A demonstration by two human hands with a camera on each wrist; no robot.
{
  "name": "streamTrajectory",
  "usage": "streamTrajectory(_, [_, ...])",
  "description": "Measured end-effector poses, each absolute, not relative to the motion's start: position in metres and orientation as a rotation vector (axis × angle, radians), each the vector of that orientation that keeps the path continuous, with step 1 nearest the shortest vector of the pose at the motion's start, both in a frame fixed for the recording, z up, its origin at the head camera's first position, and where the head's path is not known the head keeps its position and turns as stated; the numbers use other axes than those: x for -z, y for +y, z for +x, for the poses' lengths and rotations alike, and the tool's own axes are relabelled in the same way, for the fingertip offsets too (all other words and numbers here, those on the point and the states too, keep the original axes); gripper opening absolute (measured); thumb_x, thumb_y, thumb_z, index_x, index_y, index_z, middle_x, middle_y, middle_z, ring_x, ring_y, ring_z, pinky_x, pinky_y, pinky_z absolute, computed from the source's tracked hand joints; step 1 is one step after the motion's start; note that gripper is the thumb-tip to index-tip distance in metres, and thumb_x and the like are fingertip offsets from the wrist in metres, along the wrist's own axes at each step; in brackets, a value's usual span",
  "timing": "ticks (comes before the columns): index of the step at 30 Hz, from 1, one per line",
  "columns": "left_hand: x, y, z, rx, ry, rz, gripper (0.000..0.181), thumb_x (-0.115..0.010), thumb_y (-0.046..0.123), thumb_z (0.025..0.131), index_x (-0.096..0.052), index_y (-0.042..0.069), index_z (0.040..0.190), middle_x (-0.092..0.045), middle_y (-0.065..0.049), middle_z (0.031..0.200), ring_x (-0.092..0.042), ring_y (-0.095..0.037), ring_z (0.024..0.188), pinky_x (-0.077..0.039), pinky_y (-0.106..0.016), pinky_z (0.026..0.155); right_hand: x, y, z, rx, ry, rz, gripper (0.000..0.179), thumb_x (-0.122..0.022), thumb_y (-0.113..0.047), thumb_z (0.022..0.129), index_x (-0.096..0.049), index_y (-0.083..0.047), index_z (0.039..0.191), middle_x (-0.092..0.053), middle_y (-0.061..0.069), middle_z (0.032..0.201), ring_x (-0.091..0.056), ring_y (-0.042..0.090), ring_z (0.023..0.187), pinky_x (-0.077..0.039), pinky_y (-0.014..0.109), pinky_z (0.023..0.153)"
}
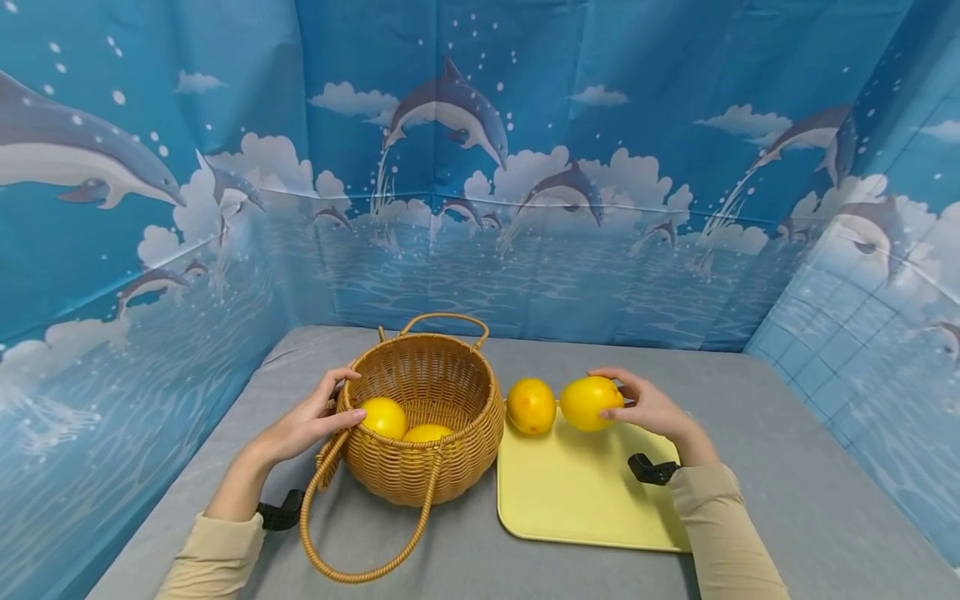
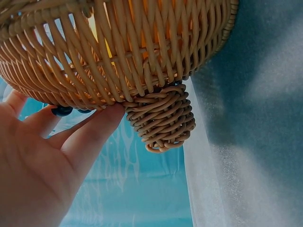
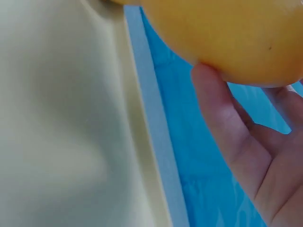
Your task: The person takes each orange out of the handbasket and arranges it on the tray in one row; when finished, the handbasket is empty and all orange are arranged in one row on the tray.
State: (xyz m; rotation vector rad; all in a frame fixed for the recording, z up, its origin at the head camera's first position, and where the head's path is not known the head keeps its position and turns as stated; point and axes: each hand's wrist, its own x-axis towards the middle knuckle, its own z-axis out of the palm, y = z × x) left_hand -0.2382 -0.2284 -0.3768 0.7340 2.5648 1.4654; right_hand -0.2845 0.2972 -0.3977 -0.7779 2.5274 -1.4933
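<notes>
My left hand (image 1: 315, 417) holds the left side of a round wicker basket (image 1: 468, 467) at its rim, thumb and fingers spread apart. In the left wrist view the thumb (image 2: 97, 132) touches the weave beside a tapered wicker piece (image 2: 161, 120). Inside the basket lie a smooth yellow fruit (image 1: 384, 417) and another yellow fruit (image 1: 429, 432), partly hidden by the rim. My right hand (image 1: 648, 406) grips a rounded yellow fruit (image 1: 588, 404) above a pale yellow tray (image 1: 577, 500). Another yellow fruit (image 1: 531, 407) rests at the tray's far left corner.
One basket handle (image 1: 367, 575) hangs down toward the front; the other handle (image 1: 444, 315) stands up behind the opening. Basket and tray stand side by side on a grey-covered table (image 1: 810, 492). A blue dolphin-print curtain (image 1: 480, 275) surrounds the back and sides.
</notes>
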Motion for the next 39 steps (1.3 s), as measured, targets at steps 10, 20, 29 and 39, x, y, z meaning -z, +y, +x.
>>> streamTrajectory(10, [0.378,-0.228,-0.238,-1.464,2.571,0.728,0.052,-0.053,0.031,0.096,-0.026,0.013,0.136,-0.004,-0.019,0.154,-0.016,-0.046,0.135,-0.029,-0.064,0.096,0.411,0.302,-0.288,1.337,2.544,-0.741,0.060,-0.068,-0.015,0.085,-0.043,-0.002,0.137,-0.045,0.023,0.132,-0.056,0.030,0.099,-0.045,0.043,0.082])
streamTrajectory(20, [0.377,-0.228,-0.238,-1.458,2.578,0.717,0.053,-0.053,0.032,0.095,-0.026,0.013,0.137,-0.004,-0.020,0.154,-0.017,-0.047,0.134,-0.030,-0.064,0.095,0.418,0.303,-0.291,1.294,2.520,-0.729,0.061,-0.065,-0.018,0.086,-0.039,-0.001,0.139,-0.043,0.022,0.136,-0.051,0.034,0.110,-0.042,0.045,0.087])
streamTrajectory(29, [0.377,-0.228,-0.237,-1.468,2.580,0.721,0.051,-0.053,0.031,0.095,-0.027,0.014,0.136,-0.004,-0.020,0.154,-0.018,-0.047,0.134,-0.029,-0.064,0.096,0.412,0.292,-0.287,1.346,2.559,-0.612,0.054,-0.062,-0.021,0.089,-0.038,0.000,0.134,-0.042,0.023,0.134,-0.043,0.039,0.119,-0.036,0.050,0.095])
streamTrajectory(39, [0.377,-0.228,-0.238,-1.471,2.570,0.729,0.052,-0.053,0.031,0.096,-0.026,0.012,0.136,-0.004,-0.021,0.154,-0.017,-0.046,0.134,-0.030,-0.063,0.096,0.414,0.288,-0.289,1.360,2.554,-0.599,0.056,-0.055,-0.026,0.096,-0.033,-0.004,0.143,-0.030,0.026,0.141,-0.048,0.040,0.114,-0.043,0.047,0.090])
